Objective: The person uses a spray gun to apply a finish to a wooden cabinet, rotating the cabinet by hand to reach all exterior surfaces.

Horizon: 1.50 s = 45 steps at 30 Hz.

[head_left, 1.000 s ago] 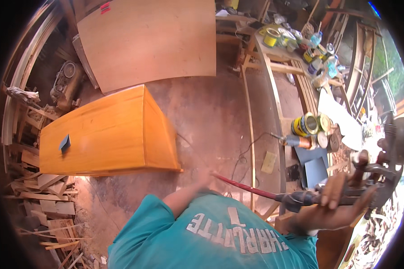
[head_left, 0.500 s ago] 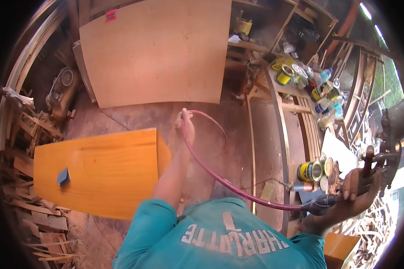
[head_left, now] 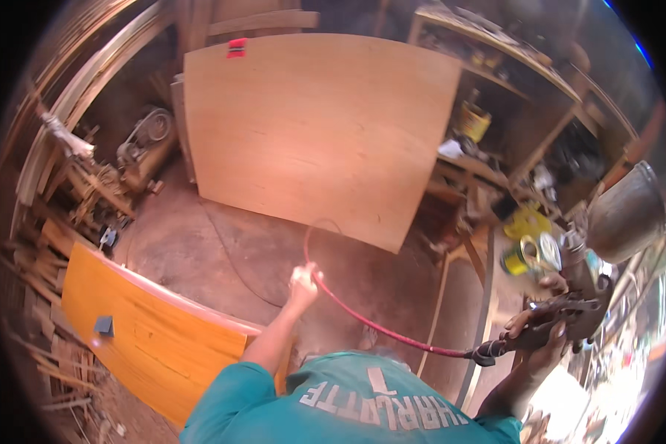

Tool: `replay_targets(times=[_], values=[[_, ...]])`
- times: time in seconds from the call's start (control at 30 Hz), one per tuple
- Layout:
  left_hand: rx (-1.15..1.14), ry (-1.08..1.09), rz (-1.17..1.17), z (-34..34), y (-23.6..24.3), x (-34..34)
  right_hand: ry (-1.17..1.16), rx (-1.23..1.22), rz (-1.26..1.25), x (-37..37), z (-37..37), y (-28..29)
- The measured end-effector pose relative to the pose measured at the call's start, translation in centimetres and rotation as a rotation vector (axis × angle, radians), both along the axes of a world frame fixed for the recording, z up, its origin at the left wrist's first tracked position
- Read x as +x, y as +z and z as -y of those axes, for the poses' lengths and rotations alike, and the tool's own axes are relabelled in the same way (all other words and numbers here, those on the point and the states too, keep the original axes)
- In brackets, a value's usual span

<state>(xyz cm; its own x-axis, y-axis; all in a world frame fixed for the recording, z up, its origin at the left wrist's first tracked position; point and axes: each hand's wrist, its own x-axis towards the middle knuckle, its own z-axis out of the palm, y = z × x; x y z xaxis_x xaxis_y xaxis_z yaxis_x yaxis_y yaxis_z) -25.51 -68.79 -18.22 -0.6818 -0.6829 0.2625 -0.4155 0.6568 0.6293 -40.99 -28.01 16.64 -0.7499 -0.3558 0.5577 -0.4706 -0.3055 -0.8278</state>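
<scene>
My left hand (head_left: 304,283) is closed around a red hose (head_left: 377,327), which loops ahead of it and runs right. At the right, my right hand (head_left: 546,342) grips a dark spray gun (head_left: 562,314) with a metal cup (head_left: 629,211) on top. The hose joins the gun at a black taped end (head_left: 488,351). Ahead stands a large pale plywood sheet (head_left: 318,133) with a small red patch near its top left corner. An orange-stained wooden panel (head_left: 163,348) lies at my left, a folded dark sandpaper piece (head_left: 104,325) resting on it.
A bench (head_left: 488,296) at the right carries a yellow tin (head_left: 522,255) and other containers. Wooden shelving (head_left: 525,66) stands at the back right. A compressor-like machine (head_left: 152,133) and scrap wood (head_left: 59,355) line the left. A thin cord (head_left: 233,255) crosses the floor.
The view has shifted, with the plywood sheet now further right and tilted. My left hand appears lower, still on the hose. The spray gun has come left, and its cup now shows clearly.
</scene>
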Motion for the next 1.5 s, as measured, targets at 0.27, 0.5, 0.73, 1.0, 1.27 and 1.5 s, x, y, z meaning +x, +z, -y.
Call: replay_targets(times=[0.27,0.5,0.73,1.0,1.27,1.5], values=[[0.404,0.187,0.129,3.1,-7.8,-0.3,0.302,0.093,0.424,-11.7,16.5,-1.2],[0.654,0.302,0.070,15.6,-9.3,-3.5,0.441,0.269,0.251,-16.3,36.4,-5.2],[0.431,0.067,-0.201,31.9,5.3,-4.2,0.714,0.224,-0.003,-11.6,61.4,-1.2],[0.295,0.141,-0.724,44.3,25.4,-3.8,0.896,0.079,-0.319,0.1,85.3,-9.8],[0.474,0.595,-1.103,62.2,20.4,9.0,1.324,0.327,-0.713,7.7,104.4,-5.2],[-0.158,0.916,-0.364,79.7,23.1,19.1,1.098,-0.069,-0.055,11.3,127.0,-2.9]])
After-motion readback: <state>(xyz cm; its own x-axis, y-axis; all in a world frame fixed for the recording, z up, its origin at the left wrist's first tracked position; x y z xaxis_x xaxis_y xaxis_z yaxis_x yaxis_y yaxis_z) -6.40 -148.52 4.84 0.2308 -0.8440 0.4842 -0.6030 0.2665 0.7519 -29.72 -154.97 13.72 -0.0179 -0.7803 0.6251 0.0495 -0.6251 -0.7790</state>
